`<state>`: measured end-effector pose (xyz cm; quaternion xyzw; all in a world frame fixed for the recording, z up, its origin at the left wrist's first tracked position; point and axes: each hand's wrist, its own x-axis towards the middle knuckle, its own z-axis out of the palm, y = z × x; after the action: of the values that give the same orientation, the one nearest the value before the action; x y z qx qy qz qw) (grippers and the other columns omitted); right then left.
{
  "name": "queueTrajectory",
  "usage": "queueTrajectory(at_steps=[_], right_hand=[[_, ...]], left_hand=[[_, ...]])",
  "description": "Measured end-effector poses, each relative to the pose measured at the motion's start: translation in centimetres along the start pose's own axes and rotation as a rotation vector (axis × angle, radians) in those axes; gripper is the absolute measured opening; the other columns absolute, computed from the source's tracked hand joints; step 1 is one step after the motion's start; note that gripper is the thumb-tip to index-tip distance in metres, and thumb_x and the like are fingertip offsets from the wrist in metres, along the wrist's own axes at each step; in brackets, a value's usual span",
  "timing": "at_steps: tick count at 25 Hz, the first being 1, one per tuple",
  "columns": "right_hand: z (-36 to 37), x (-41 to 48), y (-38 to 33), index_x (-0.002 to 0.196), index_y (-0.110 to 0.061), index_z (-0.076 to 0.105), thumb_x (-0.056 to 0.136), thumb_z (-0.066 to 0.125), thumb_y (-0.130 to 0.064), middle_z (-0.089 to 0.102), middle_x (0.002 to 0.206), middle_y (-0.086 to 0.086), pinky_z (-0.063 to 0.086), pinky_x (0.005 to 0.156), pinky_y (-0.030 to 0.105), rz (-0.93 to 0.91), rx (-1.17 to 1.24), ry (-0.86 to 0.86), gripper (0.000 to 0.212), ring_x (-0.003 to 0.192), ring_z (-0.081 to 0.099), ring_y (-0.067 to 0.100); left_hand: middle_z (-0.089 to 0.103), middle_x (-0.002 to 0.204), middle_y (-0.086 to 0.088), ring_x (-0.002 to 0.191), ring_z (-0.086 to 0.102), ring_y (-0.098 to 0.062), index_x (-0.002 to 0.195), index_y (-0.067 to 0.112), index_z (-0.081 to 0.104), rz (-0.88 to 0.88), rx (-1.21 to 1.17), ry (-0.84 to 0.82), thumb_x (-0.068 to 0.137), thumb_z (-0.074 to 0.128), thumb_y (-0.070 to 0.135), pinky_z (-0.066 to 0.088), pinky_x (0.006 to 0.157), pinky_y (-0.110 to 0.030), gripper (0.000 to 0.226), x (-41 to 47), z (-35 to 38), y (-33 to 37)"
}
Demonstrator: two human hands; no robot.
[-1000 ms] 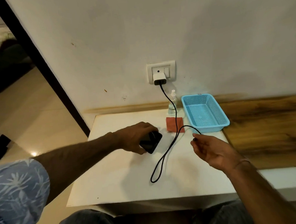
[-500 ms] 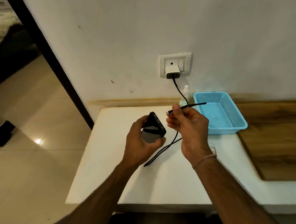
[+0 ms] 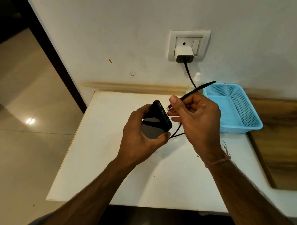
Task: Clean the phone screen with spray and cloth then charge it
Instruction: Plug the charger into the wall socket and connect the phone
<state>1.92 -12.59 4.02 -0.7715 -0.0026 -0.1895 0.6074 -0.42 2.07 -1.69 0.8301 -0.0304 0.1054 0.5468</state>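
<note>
My left hand (image 3: 139, 138) grips a black phone (image 3: 154, 122) above the white table (image 3: 99, 164), its screen up and its port edge turned toward my right hand. My right hand (image 3: 196, 115) pinches the black charging cable (image 3: 190, 77) near its plug end, and the plug tip sits a short gap from the phone's port. The cable runs up to a white charger (image 3: 183, 54) plugged into the wall socket (image 3: 188, 43). A small clear spray bottle (image 3: 197, 77) stands by the wall, mostly hidden behind the cable and my right hand. The cloth is hidden.
A light blue plastic basket (image 3: 235, 107) stands on the table to the right of my hands. Further right lies a wooden surface (image 3: 283, 141). A tiled floor (image 3: 26, 116) and a dark door frame (image 3: 58, 65) are to the left.
My left hand lifted the phone off the table and turned it. My right hand took the cable end and brought its plug close to the phone's port.
</note>
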Motion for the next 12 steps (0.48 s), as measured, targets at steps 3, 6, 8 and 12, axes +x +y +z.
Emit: queueTrajectory(at_steps=[3,6,8,12], right_hand=[[-0.14,-0.13,0.37,0.079,-0.013,0.066,0.084,0.072,-0.036,0.072,0.07,0.0,0.062,0.058,0.039,-0.007,-0.001,-0.019,0.024,0.068,0.073,0.014],[-0.21,-0.24,0.34,0.078,-0.016,0.066,0.085,0.072,-0.034,0.072,0.07,-0.001,0.061,0.055,0.036,-0.029,-0.005,-0.023,0.02,0.068,0.073,0.013],[-0.18,-0.3,0.29,0.078,-0.015,0.066,0.085,0.072,-0.035,0.072,0.07,0.0,0.061,0.055,0.038,-0.033,-0.015,-0.025,0.021,0.068,0.073,0.015],[-0.06,-0.35,0.29,0.077,-0.013,0.067,0.084,0.072,-0.038,0.071,0.07,0.003,0.06,0.06,0.045,-0.057,-0.077,-0.016,0.026,0.068,0.072,0.021]], left_hand=[[0.059,0.133,0.007,0.123,0.057,-0.011,0.141,0.026,0.048,0.014,0.014,0.005,0.064,0.082,0.042,0.049,0.103,-0.026,0.086,0.03,0.17,0.03],[0.059,0.133,0.006,0.122,0.056,-0.011,0.141,0.024,0.049,0.016,0.027,0.01,0.064,0.081,0.041,0.049,0.103,-0.026,0.085,-0.03,0.27,0.24],[0.059,0.133,0.005,0.122,0.057,-0.011,0.141,0.023,0.049,0.013,0.036,0.008,0.064,0.081,0.041,0.049,0.103,-0.026,0.086,0.0,0.2,0.31],[0.06,0.132,0.004,0.121,0.057,-0.011,0.141,0.022,0.049,0.013,0.045,0.011,0.063,0.082,0.041,0.049,0.103,-0.027,0.086,-0.05,0.16,0.59]])
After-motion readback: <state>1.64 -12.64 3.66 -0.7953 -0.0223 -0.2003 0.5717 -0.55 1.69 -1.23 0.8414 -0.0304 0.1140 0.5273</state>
